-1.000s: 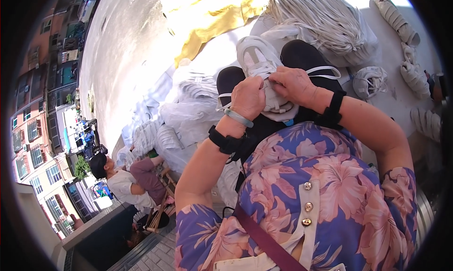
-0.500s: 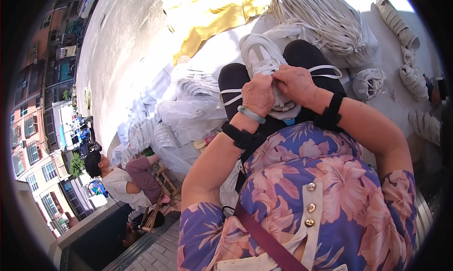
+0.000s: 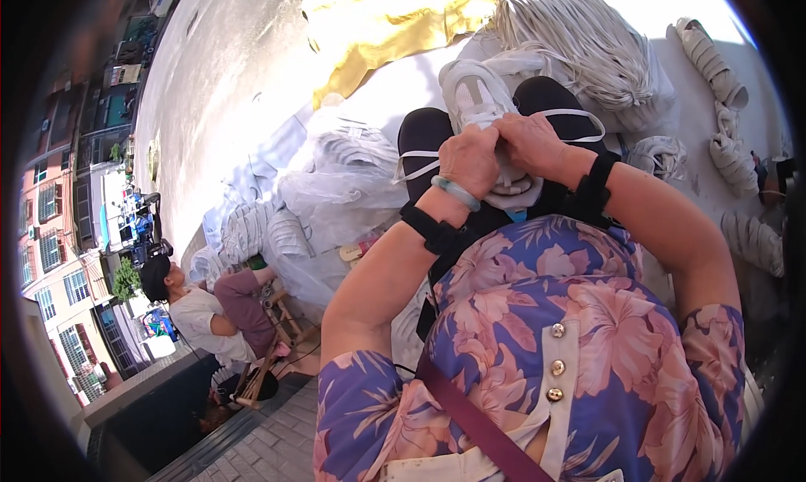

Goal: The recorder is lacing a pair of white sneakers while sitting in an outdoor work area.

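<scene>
Your left hand and right hand meet fingertip to fingertip over a white lace-up sports shoe resting on your lap, toe pointing away. Both hands pinch at its white flat laces; loose ends trail off to either side across your dark trousers. Ahead lies a large bundle of white cord beside a crumpled yellow cloth. Clear plastic bags of white goods sit to your left. A seated person is lower left.
</scene>
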`<action>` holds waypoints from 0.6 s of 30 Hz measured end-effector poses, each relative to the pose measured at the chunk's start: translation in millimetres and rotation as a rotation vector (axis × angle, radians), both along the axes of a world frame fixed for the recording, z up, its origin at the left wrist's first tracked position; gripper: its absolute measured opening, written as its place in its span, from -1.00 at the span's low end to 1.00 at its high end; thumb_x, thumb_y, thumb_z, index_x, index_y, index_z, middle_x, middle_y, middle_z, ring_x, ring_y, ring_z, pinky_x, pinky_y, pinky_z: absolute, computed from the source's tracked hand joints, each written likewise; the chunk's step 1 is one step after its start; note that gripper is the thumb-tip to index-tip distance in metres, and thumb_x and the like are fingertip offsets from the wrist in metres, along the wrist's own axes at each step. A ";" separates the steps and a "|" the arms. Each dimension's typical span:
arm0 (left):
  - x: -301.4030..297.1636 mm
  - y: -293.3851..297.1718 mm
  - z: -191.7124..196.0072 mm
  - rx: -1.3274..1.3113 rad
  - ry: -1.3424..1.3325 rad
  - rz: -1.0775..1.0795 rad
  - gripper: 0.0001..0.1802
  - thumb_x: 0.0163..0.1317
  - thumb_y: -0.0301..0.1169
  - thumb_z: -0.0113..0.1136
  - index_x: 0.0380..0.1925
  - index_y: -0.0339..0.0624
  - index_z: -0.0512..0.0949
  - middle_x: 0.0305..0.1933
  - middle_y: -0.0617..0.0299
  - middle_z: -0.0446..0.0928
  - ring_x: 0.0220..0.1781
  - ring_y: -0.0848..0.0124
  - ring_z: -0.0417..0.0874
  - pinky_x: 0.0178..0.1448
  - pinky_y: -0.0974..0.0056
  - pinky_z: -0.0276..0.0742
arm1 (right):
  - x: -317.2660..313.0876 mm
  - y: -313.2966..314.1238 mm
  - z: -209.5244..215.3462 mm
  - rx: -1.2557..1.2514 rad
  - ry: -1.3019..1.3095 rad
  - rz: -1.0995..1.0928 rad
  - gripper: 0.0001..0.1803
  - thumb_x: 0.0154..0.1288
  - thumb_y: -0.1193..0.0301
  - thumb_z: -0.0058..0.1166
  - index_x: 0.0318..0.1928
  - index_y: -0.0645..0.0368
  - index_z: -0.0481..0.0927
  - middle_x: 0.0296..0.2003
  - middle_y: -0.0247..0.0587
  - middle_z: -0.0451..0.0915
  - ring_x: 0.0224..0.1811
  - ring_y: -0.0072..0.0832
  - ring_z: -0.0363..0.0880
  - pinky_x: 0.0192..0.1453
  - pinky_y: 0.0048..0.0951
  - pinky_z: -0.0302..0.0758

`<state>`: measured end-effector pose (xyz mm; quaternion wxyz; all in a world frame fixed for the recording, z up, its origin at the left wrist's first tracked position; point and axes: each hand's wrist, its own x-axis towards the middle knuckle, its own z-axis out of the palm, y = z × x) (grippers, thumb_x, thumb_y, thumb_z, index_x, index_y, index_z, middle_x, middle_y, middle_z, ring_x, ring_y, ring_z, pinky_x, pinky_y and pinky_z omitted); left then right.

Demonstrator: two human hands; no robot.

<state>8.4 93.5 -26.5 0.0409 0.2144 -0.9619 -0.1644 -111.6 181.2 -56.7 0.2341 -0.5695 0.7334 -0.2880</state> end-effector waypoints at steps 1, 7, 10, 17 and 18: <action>0.8 -0.7 1.3 0.029 0.011 0.002 -0.86 -0.01 -0.46 0.05 -0.41 -0.12 0.53 -0.42 0.00 0.52 -0.38 0.00 0.58 -0.31 0.02 0.48 | -1.0 0.5 3.7 0.029 0.024 0.021 -0.86 0.01 0.46 -0.05 -0.37 0.12 0.52 -0.31 -0.08 0.54 -0.20 -0.08 0.52 -0.19 -0.08 0.34; 0.0 3.3 17.6 0.014 -0.121 0.052 -0.84 0.02 -0.48 0.04 -0.34 -0.20 0.38 -0.40 -0.06 0.53 -0.36 -0.04 0.59 -0.30 -0.01 0.48 | -20.6 18.1 26.6 0.171 0.020 -0.013 -0.89 0.11 0.46 -0.12 -0.37 0.17 0.47 -0.33 -0.01 0.52 -0.18 -0.06 0.48 -0.20 -0.10 0.32; 1.9 -0.3 21.0 -0.009 -0.177 0.025 -0.78 -0.05 -0.51 0.06 -0.34 -0.21 0.34 -0.39 -0.10 0.53 -0.37 -0.05 0.61 -0.30 -0.01 0.51 | -54.0 56.3 30.6 0.089 0.086 -0.129 -0.93 0.15 0.49 -0.18 -0.39 0.19 0.39 -0.39 0.00 0.47 -0.23 -0.02 0.44 -0.20 -0.11 0.32; -6.3 -9.3 30.0 0.073 -0.127 0.017 -0.72 -0.04 -0.47 0.11 -0.27 -0.19 0.36 -0.49 -0.09 0.54 -0.36 -0.07 0.59 -0.29 -0.02 0.48 | -145.1 185.5 -33.0 0.291 0.484 -0.262 -0.95 0.08 0.54 -0.15 -0.39 0.17 0.33 -0.39 -0.05 0.42 -0.26 -0.08 0.43 -0.20 -0.15 0.28; -5.2 -11.0 32.9 0.074 -0.130 0.020 -0.72 -0.04 -0.47 0.11 -0.27 -0.19 0.36 -0.49 -0.09 0.54 -0.36 -0.07 0.59 -0.29 -0.02 0.48 | -141.1 182.9 -31.1 0.291 0.482 -0.258 -0.95 0.08 0.54 -0.15 -0.39 0.17 0.33 -0.39 -0.05 0.42 -0.26 -0.08 0.43 -0.20 -0.15 0.28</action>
